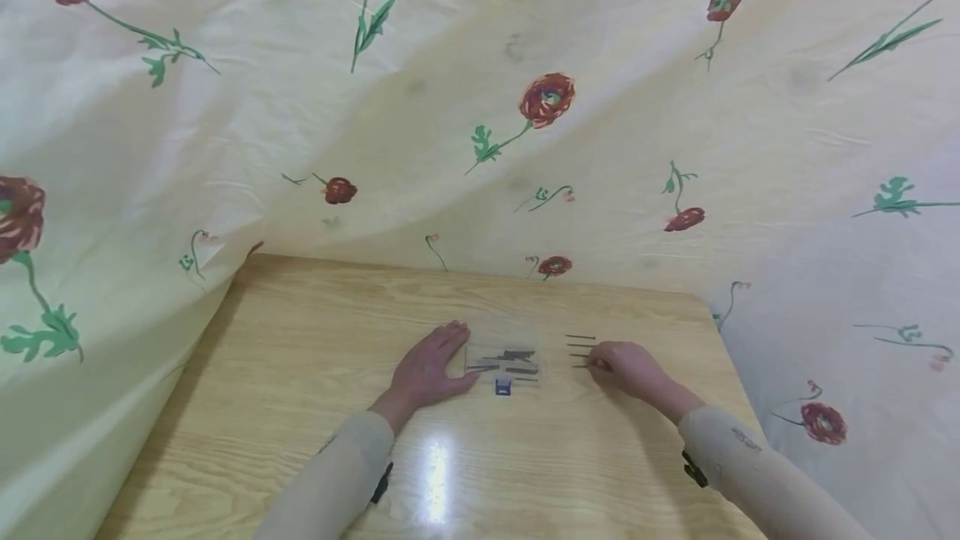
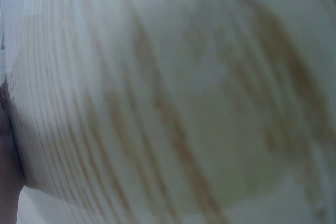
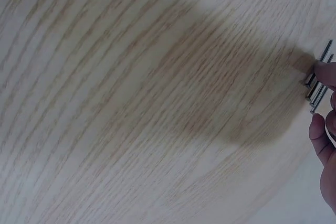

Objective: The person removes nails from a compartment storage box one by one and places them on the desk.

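Note:
A clear plastic box (image 1: 501,328) holding several dark nails (image 1: 519,354) lies on the table. My left hand (image 1: 429,367) rests along the box's left side, fingers extended and thumb stretched toward its near corner. To the right of the box, several nails (image 1: 581,337) lie roughly parallel in a short row. At the near end of that row, my right hand (image 1: 624,367) pinches a nail (image 1: 581,367) with curled fingers. In the right wrist view, the thumb and fingers (image 3: 318,129) are close around the nail heads (image 3: 310,98). Only a sliver of the left hand (image 2: 9,156) shows in the left wrist view.
A small blue label (image 1: 503,387) sits at the box's near edge. The wood-grain table (image 1: 315,315) extends around both hands. Flower-printed cloth (image 1: 420,123) hangs behind the table and down both sides.

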`<state>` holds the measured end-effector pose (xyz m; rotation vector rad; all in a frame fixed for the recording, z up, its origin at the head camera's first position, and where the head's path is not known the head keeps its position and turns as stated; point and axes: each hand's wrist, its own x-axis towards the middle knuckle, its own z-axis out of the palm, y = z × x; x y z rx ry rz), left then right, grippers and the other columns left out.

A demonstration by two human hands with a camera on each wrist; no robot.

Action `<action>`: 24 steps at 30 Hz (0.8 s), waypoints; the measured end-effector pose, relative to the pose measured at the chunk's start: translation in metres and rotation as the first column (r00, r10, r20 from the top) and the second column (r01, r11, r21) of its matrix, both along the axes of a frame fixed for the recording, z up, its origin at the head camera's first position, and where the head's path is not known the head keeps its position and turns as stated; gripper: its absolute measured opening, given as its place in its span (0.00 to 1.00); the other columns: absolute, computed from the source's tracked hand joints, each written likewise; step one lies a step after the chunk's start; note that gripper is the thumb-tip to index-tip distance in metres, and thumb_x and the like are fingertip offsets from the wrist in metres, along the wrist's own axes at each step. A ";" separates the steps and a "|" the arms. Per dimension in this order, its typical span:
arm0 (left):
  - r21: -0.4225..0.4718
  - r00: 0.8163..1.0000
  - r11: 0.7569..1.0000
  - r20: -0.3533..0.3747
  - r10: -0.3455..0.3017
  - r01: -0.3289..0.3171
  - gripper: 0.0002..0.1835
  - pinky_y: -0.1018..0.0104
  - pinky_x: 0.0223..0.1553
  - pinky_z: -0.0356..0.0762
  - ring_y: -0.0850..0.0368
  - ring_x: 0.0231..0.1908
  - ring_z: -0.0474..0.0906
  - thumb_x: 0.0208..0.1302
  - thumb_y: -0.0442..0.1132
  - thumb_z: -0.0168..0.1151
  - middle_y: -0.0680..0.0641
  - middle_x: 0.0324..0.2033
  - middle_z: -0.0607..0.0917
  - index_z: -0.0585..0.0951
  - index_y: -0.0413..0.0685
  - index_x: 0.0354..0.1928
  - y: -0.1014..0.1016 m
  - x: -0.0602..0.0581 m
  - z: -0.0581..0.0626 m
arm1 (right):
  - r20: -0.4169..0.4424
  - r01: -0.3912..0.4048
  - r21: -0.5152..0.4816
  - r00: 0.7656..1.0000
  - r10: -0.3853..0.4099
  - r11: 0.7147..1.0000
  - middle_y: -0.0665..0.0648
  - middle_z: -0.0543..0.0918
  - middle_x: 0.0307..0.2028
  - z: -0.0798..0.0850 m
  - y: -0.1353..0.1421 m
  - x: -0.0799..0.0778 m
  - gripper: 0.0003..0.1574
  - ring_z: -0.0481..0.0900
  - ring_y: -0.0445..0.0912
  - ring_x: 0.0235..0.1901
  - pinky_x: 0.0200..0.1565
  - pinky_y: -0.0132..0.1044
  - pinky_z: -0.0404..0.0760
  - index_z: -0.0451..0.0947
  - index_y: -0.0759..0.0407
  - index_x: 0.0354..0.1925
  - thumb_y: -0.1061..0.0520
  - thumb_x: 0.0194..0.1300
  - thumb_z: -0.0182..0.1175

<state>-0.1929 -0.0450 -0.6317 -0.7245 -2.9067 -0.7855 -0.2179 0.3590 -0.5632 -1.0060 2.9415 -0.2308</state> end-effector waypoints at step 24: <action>0.009 1.000 1.000 0.010 0.006 -0.006 0.45 0.52 0.81 0.61 0.47 0.80 0.62 0.69 0.67 0.61 0.48 0.81 0.67 0.69 0.50 0.81 0.001 -0.002 0.001 | 0.011 -0.007 -0.038 1.000 0.007 0.999 0.48 0.89 0.32 0.007 -0.011 -0.013 0.08 0.79 0.38 0.27 0.32 0.39 0.85 0.91 0.58 0.43 0.60 0.64 0.76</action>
